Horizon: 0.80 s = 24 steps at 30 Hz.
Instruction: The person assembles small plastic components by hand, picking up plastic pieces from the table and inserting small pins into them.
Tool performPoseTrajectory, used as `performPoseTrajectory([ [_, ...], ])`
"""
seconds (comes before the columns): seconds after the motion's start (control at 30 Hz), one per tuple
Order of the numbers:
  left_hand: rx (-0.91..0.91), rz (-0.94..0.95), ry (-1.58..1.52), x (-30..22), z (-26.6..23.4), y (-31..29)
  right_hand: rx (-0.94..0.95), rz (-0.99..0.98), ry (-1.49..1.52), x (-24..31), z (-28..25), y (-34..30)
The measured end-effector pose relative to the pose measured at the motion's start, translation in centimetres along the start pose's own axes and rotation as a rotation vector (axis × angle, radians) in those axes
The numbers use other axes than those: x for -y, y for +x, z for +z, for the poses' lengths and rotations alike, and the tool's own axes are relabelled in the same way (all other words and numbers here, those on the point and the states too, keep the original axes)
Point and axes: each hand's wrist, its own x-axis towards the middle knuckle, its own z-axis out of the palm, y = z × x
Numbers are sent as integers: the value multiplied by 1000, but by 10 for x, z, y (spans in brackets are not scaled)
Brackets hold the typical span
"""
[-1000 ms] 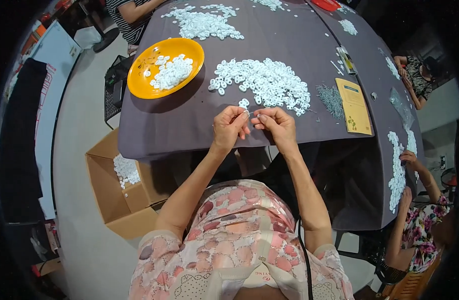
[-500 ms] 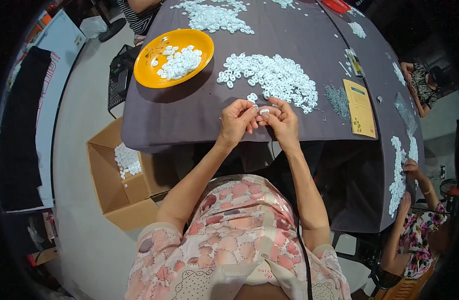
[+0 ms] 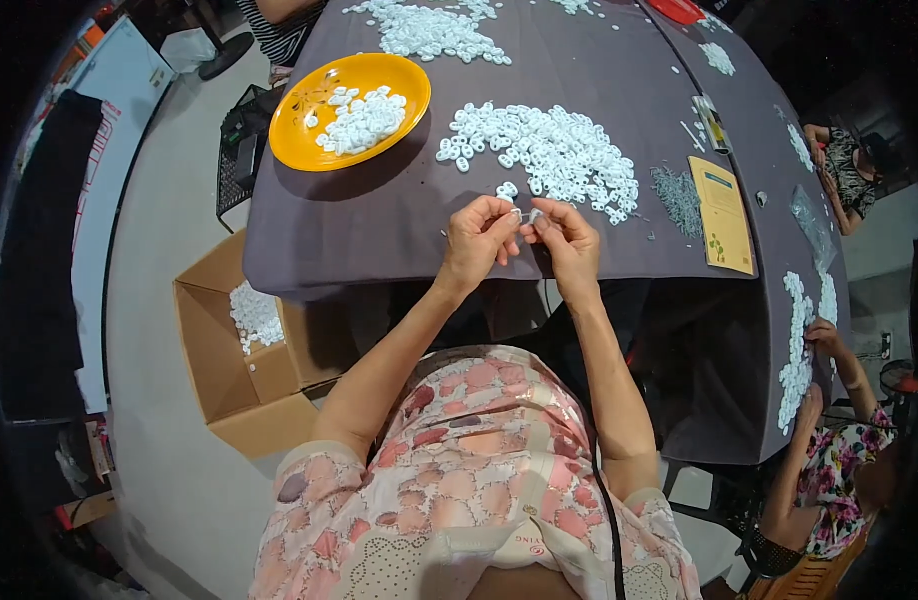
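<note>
Grey cloth covers a long counter (image 3: 359, 235), its near edge running left to right in front of the wearer. At the far right sits a person in a floral top (image 3: 836, 490), hands at another run of white pieces. On the floor to the left stands an open cardboard box (image 3: 266, 425). An orange bowl (image 3: 289, 140), partly filled with white pieces, rests on the left of the counter; right of it spreads a pile of white oval pieces (image 3: 549, 150), slanting down rightward. A yellow booklet (image 3: 721, 215) lies near the right corner, long side pointing away from the wearer. Left hand (image 3: 474, 240) and right hand (image 3: 569, 245) meet just before the pile, thumbs and forefingers pinched. Beside the booklet is a heap of thin grey bits (image 3: 677, 198). Smallest, the white item (image 3: 534, 215) is held between both sets of fingertips, stretching left to right; whether one piece or two is unclear.
</note>
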Motion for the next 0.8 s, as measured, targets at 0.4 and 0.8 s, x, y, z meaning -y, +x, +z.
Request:
performPoseTrajectory([
  [0.4,2,0,62,-2,2,-1,0,-31,-2,-2,1,0],
  [0.8,-20,-17,92,0,2,-2,-56,11,17,-4,4,1],
])
